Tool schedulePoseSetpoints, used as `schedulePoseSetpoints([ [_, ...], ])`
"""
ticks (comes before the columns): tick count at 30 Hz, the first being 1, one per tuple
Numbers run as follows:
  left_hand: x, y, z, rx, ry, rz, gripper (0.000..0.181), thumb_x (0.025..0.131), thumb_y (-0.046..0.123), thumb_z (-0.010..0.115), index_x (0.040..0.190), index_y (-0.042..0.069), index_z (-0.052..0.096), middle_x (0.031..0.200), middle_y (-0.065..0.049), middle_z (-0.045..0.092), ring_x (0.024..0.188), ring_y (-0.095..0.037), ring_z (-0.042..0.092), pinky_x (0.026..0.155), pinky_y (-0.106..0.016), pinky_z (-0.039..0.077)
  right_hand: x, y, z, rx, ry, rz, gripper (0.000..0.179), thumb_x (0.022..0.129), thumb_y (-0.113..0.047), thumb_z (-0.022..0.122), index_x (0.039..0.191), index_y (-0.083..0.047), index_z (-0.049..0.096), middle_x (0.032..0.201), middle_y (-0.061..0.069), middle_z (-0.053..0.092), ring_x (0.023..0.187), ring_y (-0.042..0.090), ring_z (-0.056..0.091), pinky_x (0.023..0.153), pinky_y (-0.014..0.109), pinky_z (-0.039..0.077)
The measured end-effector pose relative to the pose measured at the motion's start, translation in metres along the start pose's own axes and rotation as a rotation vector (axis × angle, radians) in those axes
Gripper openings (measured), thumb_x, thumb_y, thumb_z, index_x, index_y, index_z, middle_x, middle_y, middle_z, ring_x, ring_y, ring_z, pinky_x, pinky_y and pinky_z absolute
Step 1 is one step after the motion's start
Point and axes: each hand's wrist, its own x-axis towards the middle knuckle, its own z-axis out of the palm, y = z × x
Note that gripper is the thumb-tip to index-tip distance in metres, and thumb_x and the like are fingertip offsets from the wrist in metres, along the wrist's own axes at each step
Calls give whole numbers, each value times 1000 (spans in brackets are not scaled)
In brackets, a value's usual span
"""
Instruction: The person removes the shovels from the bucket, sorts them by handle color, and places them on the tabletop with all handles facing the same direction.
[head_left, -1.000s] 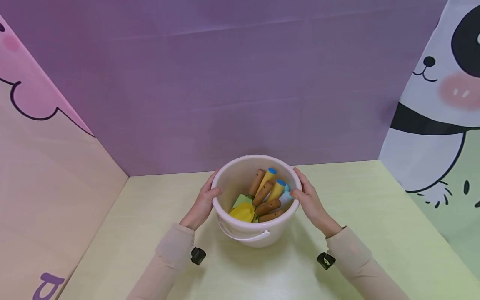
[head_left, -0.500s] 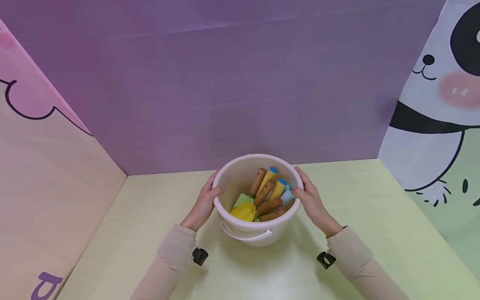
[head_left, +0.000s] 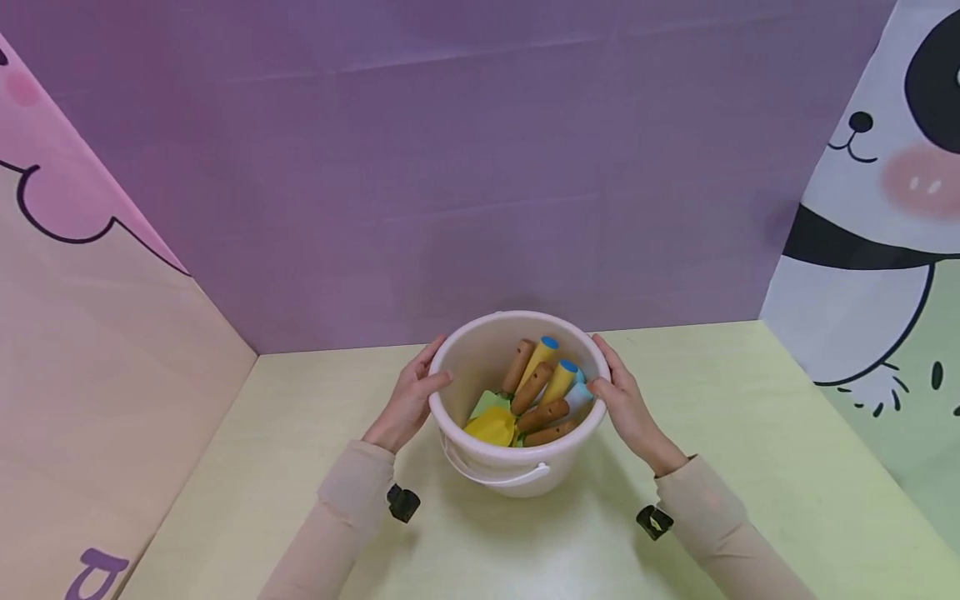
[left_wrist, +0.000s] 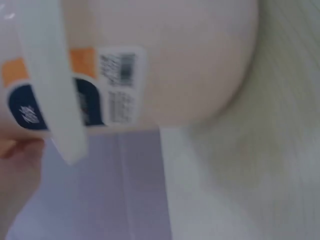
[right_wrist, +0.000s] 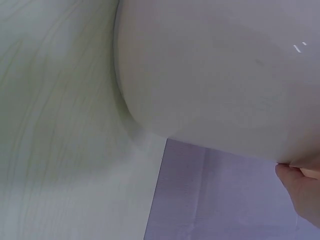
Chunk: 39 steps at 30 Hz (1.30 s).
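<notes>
A pale pink bucket (head_left: 564, 460) stands close over the pale table, its mouth tipped a little toward me. My left hand (head_left: 409, 405) grips its left rim, thumb over the edge and fingers along the outside. On the opposite side, my right hand (head_left: 628, 407) holds the rim the same way. Inside lie several brown cylinders (head_left: 532, 388), two yellow cylinders with blue ends (head_left: 558, 383), a yellow scoop-like piece (head_left: 491, 427), a green piece (head_left: 487, 403) and a light blue piece (head_left: 578, 397). The bucket's handle (left_wrist: 50, 75) hangs down in front of a printed label (left_wrist: 120, 85).
The pale wood-grain table (head_left: 720, 400) extends around the bucket. Behind it rises a purple wall (head_left: 480, 167). A beige and pink panel (head_left: 97, 358) borders the left side, and a panda-print panel (head_left: 847, 325) the right. Small black devices (head_left: 403, 503) sit at both wrists.
The bucket and both hands have shifted very slightly to the right. Both hands keep their hold on the rim, and the bucket's contents look the same.
</notes>
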Motion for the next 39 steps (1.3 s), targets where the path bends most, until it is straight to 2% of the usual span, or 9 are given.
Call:
schedulePoseSetpoints([
  [2, 0, -1, 0, -18, -6, 4, 67, 85, -1, 41, 147, 5, 14, 151, -14, 18, 134, -32, 26, 102, -52, 30, 0, 0, 0, 0, 7, 2, 68, 84, -3, 38, 147, -4, 13, 150, 17, 19, 131, 33, 28, 104, 43, 30],
  [7, 3, -3, 1, -5, -8, 26, 67, 84, -1, 39, 147, 4, 15, 151, -15, 19, 133, -33, 26, 102, -53, 30, -2, -1, -2, 3, 24, 25, 68, 84, -3, 40, 147, -6, 15, 150, 16, 21, 130, 31, 30, 90, 13, 36],
  [10, 3, -4, 2, 3, 4, 26, 66, 85, 0, 39, 146, 4, 16, 151, -15, 19, 133, -33, 27, 102, -53, 30, -2, -1, -5, 27, 4, 42, 69, 84, -4, 40, 147, -6, 13, 151, 15, 19, 130, 31, 29, 85, 7, 36],
  [17, 3, -5, 4, 12, 46, 34, 64, 84, -1, 39, 146, 5, 21, 149, -14, 24, 132, -33, 29, 103, -52, 31, 2, -5, -13, -11, -56, 65, 68, 88, -9, 49, 147, -4, 15, 149, 17, 25, 128, 33, 35, 84, 12, 43],
  [21, 3, -5, 5, 27, 48, 40, 64, 84, -2, 38, 145, 4, 22, 150, -14, 23, 133, -32, 29, 103, -51, 31, 6, -10, -18, -106, -63, 61, 66, 88, -13, 54, 145, -2, 22, 148, 18, 26, 128, 35, 36, 90, 27, 46],
  [25, 3, -5, 4, 38, 46, 39, 63, 84, -1, 39, 145, 5, 23, 150, -13, 23, 134, -32, 28, 103, -50, 31, 8, -17, -22, -174, -77, 33, 64, 89, -13, 55, 144, 0, 24, 150, 18, 22, 132, 37, 30, 100, 44, 38],
  [29, 2, -7, 4, 44, 63, 39, 63, 84, -1, 39, 145, 5, 24, 149, -13, 25, 133, -33, 29, 103, -50, 32, 12, -29, -22, -259, -40, -48, 54, 89, -12, 56, 138, 1, 37, 143, 18, 37, 132, 34, 33, 106, 43, 31],
  [32, 1, -7, 4, 46, 69, 45, 63, 85, -1, 39, 145, 5, 23, 150, -12, 24, 134, -33, 28, 103, -50, 32, 15, -40, -22, -320, -33, -118, 44, 88, -12, 58, 130, 0, 49, 132, 17, 51, 126, 31, 44, 103, 41, 36],
  [39, 0, -7, 5, 37, 63, 56, 63, 85, 0, 38, 145, 4, 22, 150, -12, 22, 135, -33, 26, 105, -50, 29, 30, -54, -11, -380, -247, -133, 37, 87, -11, 60, 123, 0, 56, 123, 15, 58, 114, 30, 55, 92, 40, 46],
])
